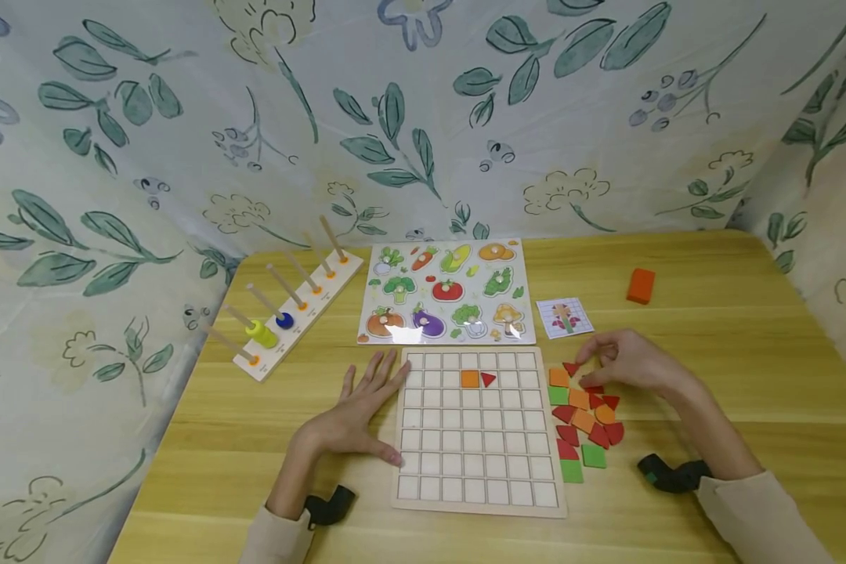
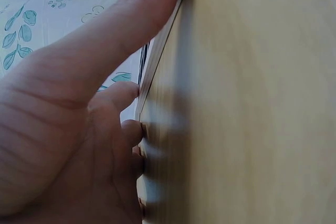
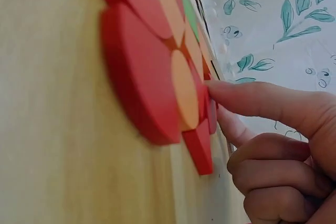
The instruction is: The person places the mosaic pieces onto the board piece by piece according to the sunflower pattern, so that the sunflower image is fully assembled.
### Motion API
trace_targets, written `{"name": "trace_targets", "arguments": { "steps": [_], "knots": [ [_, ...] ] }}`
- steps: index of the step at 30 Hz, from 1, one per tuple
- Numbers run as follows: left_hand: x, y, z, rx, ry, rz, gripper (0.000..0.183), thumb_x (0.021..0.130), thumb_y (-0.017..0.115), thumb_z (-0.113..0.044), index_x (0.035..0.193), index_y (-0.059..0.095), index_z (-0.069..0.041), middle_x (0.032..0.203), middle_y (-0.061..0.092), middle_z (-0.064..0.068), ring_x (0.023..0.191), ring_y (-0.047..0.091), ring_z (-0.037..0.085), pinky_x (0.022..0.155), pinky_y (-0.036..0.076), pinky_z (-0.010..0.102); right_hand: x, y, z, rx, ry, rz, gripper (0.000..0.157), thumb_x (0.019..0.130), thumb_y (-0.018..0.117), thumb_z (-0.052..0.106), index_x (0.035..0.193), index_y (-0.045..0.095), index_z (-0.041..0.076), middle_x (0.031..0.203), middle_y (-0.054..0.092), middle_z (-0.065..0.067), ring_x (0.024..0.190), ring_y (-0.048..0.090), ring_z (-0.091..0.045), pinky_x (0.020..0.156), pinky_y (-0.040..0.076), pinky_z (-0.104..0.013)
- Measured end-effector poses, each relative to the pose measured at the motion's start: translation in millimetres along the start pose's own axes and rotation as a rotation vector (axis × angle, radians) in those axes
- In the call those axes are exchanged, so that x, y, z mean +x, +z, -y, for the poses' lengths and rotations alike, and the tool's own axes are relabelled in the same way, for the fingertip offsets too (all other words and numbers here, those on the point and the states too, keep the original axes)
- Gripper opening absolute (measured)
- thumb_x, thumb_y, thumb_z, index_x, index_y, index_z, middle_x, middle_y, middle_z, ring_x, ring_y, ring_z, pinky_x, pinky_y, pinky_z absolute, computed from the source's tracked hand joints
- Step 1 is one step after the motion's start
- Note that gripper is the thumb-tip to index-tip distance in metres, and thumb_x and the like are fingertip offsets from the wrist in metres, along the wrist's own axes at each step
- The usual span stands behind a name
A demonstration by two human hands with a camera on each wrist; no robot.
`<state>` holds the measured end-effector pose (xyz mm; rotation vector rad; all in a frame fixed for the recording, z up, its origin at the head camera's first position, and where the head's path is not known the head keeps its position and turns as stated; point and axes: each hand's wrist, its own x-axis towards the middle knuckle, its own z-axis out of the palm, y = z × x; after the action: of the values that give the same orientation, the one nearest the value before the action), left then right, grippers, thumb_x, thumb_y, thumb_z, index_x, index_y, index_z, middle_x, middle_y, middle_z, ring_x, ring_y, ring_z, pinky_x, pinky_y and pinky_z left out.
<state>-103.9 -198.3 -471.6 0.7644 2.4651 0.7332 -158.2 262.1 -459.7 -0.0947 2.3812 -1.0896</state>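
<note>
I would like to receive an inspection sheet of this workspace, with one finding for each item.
Surface: wooden table, grain visible.
Job's things: grid board holds an orange square and a red triangle in neighbouring cells; loose tiles lie along its right side; flower pattern card lies beyond.
Clutter: vegetable puzzle, counting-peg stand, orange-red block.
Hands: left hand touches the board's left edge; right hand touches the tiles, pinch unclear.
Cables: nothing seen.
Surroundings: floral fabric behind the table.
</note>
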Motion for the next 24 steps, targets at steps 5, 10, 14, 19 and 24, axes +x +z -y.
{"name": "trace_targets", "arguments": {
  "steps": [5,10,14,19,24],
  "knots": [
    [-0.1,-0.3,-0.6,0.003,-0.004,0.002,0.137,0.071,0.091,-0.052,0.168,0.001,-0.019,0.173,-0.022,0.01,0.159,-0.024,0.036,0.122,-0.02,0.07,-0.4,-0.8,1.5,0.01,-0.019,0.02,0.044,0.084,0.085,0.023,0.119,0.068,0.003,0.064,0.041,0.004,0.059,0.04,-0.014,0.057,0.03,-0.027],
    [0.1,0.4,0.4,0.003,0.0,0.002,0.137,0.071,0.091,-0.052,0.168,0.0,-0.019,0.173,-0.022,0.01,0.159,-0.024,0.036,0.122,-0.02,0.07,1.8,1.7,2.2,0.03,-0.053,0.018,0.044,0.085,0.085,0.025,0.121,0.07,0.004,0.063,0.037,0.005,0.06,0.039,-0.012,0.058,0.029,-0.026],
    [0.3,0.5,0.2,0.001,0.001,0.001,0.137,0.071,0.091,-0.051,0.168,0.0,-0.019,0.173,-0.022,0.01,0.159,-0.025,0.036,0.121,-0.021,0.07,2.8,2.4,1.1,0.052,-0.065,0.028,0.042,0.084,0.084,0.019,0.12,0.071,0.003,0.064,0.037,0.003,0.058,0.038,-0.012,0.056,0.029,-0.026],
    [0.4,0.7,0.7,0.002,-0.002,0.0,0.137,0.071,0.092,-0.052,0.168,0.0,-0.019,0.173,-0.022,0.01,0.159,-0.025,0.036,0.121,-0.021,0.07,1.4,0.5,0.9,0.061,-0.061,0.06,0.04,0.084,0.082,0.013,0.12,0.07,0.001,0.065,0.041,0.003,0.06,0.04,-0.013,0.057,0.031,-0.025],
    [0.2,0.7,0.7,0.011,-0.001,0.001,0.138,0.07,0.092,-0.052,0.168,0.0,-0.019,0.173,-0.022,0.01,0.159,-0.025,0.035,0.122,-0.02,0.069,2.2,1.6,1.5,0.053,-0.073,0.057,0.039,0.089,0.081,0.022,0.122,0.07,0.003,0.068,0.048,0.003,0.064,0.044,-0.012,0.061,0.033,-0.026]
  ]
}}
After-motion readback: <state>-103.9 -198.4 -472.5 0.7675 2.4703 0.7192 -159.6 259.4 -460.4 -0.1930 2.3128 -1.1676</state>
